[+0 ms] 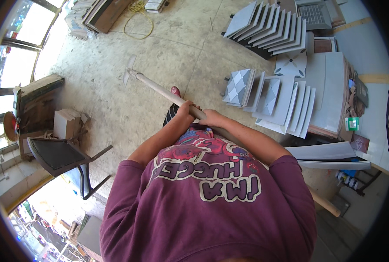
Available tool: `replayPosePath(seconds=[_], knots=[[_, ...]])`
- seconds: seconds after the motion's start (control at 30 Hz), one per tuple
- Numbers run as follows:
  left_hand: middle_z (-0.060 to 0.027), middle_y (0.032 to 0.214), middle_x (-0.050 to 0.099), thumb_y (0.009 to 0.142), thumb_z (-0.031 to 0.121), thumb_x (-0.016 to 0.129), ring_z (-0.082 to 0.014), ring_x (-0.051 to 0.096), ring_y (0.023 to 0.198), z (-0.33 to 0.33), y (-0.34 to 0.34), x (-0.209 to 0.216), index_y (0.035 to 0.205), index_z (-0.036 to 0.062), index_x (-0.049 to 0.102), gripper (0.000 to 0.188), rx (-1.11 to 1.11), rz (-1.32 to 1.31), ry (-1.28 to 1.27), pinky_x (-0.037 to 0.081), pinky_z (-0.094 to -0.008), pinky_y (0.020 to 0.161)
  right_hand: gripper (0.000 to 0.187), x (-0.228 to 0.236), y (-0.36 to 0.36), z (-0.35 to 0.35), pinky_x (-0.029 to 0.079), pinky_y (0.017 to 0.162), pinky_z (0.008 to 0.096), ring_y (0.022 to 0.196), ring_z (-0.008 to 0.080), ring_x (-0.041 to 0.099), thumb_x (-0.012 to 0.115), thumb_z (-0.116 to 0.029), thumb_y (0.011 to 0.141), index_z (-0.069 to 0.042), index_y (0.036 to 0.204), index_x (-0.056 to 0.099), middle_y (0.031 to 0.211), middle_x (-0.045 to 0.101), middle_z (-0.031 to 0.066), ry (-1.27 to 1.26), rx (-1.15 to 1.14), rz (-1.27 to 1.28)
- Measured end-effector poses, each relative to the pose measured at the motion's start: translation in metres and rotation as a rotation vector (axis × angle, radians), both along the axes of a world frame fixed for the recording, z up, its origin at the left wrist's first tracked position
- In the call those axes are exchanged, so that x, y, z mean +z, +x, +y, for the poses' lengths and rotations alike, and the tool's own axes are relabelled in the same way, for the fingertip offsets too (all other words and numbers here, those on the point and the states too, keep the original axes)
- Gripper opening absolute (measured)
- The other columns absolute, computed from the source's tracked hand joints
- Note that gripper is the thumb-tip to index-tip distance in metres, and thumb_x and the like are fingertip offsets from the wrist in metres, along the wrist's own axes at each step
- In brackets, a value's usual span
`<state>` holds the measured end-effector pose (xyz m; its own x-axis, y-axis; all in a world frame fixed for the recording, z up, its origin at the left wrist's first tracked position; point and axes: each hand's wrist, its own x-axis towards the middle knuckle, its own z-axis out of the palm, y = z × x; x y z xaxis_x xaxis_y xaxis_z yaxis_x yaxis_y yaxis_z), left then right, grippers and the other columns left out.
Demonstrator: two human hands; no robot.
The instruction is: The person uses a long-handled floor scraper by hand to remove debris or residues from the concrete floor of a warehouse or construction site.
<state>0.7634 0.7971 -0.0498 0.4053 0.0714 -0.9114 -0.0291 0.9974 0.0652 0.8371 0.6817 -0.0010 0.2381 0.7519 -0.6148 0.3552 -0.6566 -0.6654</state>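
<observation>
A long wooden-handled tool [159, 89] slants across my front, from the floor at the upper left to past my right side. Its thin, flat, wide blade [126, 75] is set crosswise at the far end and lies at the concrete floor; I cannot tell its exact kind. My left hand [186, 111] is wrapped round the pole in front of my waist. Just behind it, my right hand [212, 118] grips the same pole. The rear of the handle [325, 201] shows again beyond my right arm, while my body hides the stretch between.
On the right stand racks of tile samples [268, 26] and patterned panels [281, 100]. A black metal-framed chair [68, 157] is at the left, near a stack of boxes [67, 123] and a wooden cabinet [39, 105]. A yellow hose or cord [137, 22] lies coiled on the far floor.
</observation>
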Motion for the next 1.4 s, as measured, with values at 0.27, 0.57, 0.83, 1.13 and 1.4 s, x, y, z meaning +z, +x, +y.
replayPosePath(seconds=[0.27,0.57,0.83,1.13,1.4], knots=[[-0.0103,0.062,0.043,0.067,0.003,0.047,-0.025,0.046,0.056,0.093,0.102,0.029,0.074,0.0025,0.041,0.009,-0.093,-0.04,-0.058,0.042,-0.0399,0.058,0.033,0.034,0.075,0.101,0.044,0.061,0.0326,0.067,0.0255,0.057,0.061,-0.021,0.053,0.001,0.077,0.056,0.07,0.058,0.0152,-0.07,-0.153,-0.099],[-0.0111,0.062,0.045,0.066,0.005,0.048,-0.0252,0.047,0.054,0.172,0.181,0.032,0.072,0.002,0.042,0.009,-0.282,-0.055,-0.09,0.042,-0.0399,0.055,0.038,0.052,0.135,0.174,0.044,0.063,0.0343,0.07,0.0306,0.057,0.061,-0.026,0.054,0.004,0.076,0.056,0.073,0.057,0.0212,-0.113,-0.277,-0.103],[-0.0113,0.061,0.045,0.067,0.004,0.046,-0.0228,0.047,0.054,0.221,0.263,0.016,0.073,-0.0005,0.042,0.009,-0.321,-0.088,-0.055,0.043,-0.0335,0.052,0.033,0.049,0.206,0.22,0.044,0.061,0.0323,0.065,0.0259,0.057,0.059,-0.023,0.055,0.003,0.076,0.055,0.069,0.058,0.017,-0.056,-0.354,-0.111],[-0.0115,0.058,0.045,0.066,0.008,0.048,-0.0263,0.046,0.053,0.273,0.386,0.039,0.066,0.0033,0.044,0.006,-0.334,-0.019,-0.007,0.042,-0.0403,0.053,0.034,0.044,0.338,0.27,0.044,0.062,0.0325,0.065,0.0264,0.057,0.06,-0.024,0.055,0.003,0.074,0.055,0.069,0.058,0.0172,-0.073,-0.321,-0.083],[-0.0104,0.059,0.043,0.065,0.006,0.049,-0.0254,0.046,0.054,0.298,0.477,0.026,0.069,0.0019,0.042,0.009,-0.234,-0.054,-0.062,0.043,-0.0411,0.055,0.035,0.045,0.441,0.298,0.044,0.06,0.0339,0.067,0.029,0.057,0.059,-0.025,0.055,0.004,0.074,0.055,0.07,0.057,0.02,-0.043,-0.298,-0.108]])
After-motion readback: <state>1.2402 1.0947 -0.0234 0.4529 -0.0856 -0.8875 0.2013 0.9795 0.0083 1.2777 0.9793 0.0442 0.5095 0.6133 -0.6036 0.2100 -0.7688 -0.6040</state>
